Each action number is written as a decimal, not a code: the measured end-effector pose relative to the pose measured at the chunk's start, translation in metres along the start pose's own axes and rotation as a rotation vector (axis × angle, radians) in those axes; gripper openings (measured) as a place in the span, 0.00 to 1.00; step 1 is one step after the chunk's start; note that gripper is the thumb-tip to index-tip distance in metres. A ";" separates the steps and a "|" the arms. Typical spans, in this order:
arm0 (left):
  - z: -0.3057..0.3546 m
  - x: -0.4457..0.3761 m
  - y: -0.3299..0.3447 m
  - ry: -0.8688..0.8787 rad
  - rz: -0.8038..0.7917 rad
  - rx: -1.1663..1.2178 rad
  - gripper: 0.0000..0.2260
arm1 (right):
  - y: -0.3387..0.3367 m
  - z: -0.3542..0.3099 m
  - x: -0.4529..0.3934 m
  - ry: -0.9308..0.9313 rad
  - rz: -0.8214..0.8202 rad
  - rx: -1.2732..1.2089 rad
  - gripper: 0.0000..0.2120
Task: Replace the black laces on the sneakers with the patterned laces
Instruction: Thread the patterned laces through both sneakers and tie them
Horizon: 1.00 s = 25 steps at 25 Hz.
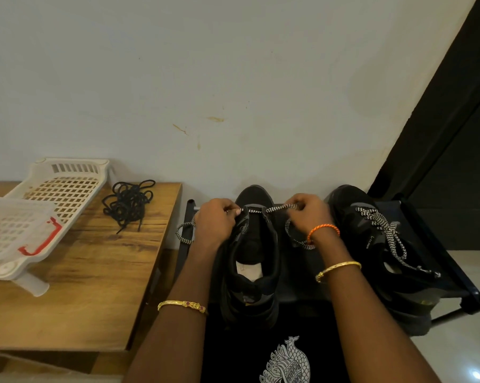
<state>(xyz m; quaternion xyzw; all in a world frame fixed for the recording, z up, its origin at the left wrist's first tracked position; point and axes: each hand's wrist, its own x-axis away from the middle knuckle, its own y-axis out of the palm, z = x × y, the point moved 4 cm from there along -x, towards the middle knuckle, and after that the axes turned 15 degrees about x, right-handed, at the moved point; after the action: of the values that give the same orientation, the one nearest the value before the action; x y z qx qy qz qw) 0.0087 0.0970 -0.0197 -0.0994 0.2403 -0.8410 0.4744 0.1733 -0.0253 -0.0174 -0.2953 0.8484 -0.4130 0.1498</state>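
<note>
Against pale wall (pixel 178 64): wooden table (pixel 81 272), black rack (pixel 454 272) (holding sneakers).

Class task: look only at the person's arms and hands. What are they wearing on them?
Both forearms are bare, with no sleeves or gloves. The left wrist carries a gold bangle set with small red stones. The right wrist carries an orange braided thread band and, farther up the forearm, a plain gold bangle.

black sneakers: 2 (pixel 254 258) (pixel 382 252) | patterned laces: 2 (pixel 256 210) (pixel 382 228) | black lace pile: 1 (pixel 128 203) | plastic baskets: 2 (pixel 67 186) (pixel 12 225) | hands: 2 (pixel 215 222) (pixel 309 214)
</note>
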 end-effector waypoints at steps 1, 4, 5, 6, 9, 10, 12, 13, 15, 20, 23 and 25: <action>-0.003 -0.001 0.000 -0.008 -0.001 0.026 0.05 | -0.018 0.007 -0.002 0.054 0.173 0.020 0.10; -0.006 -0.001 -0.002 -0.042 -0.020 0.068 0.04 | -0.058 0.029 0.003 0.206 0.386 0.156 0.15; -0.007 -0.001 -0.002 -0.048 -0.032 0.081 0.05 | -0.057 0.031 0.003 0.208 0.273 0.240 0.18; -0.006 -0.001 -0.002 -0.049 -0.043 0.093 0.06 | -0.051 0.028 0.004 0.160 0.131 0.264 0.22; -0.002 -0.001 0.002 -0.046 -0.038 0.119 0.08 | -0.011 0.002 0.014 -0.001 -0.191 0.037 0.18; -0.001 -0.001 0.004 -0.042 -0.031 0.116 0.09 | 0.000 -0.007 0.017 -0.012 -0.220 0.022 0.15; 0.001 -0.001 0.008 -0.043 -0.040 0.088 0.10 | 0.017 -0.018 0.018 -0.026 -0.206 0.086 0.08; 0.001 -0.001 0.009 -0.045 -0.055 0.065 0.11 | 0.021 -0.021 0.017 -0.029 -0.183 0.093 0.07; 0.000 -0.001 0.013 -0.050 -0.084 0.023 0.13 | 0.021 -0.024 0.016 -0.017 -0.150 0.048 0.09; 0.003 -0.002 0.005 -0.109 -0.048 0.000 0.15 | 0.024 -0.023 0.013 0.008 -0.155 0.129 0.07; 0.004 0.000 0.000 -0.144 -0.036 0.047 0.13 | 0.028 -0.024 0.011 -0.003 -0.173 0.184 0.07; 0.001 -0.001 -0.003 -0.188 -0.009 0.090 0.15 | 0.031 -0.024 0.010 -0.002 -0.182 0.175 0.07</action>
<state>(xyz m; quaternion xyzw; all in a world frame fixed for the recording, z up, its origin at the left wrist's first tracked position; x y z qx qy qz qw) 0.0077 0.0986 -0.0173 -0.1574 0.1563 -0.8402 0.4949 0.1415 -0.0021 -0.0275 -0.3574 0.7787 -0.4969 0.1377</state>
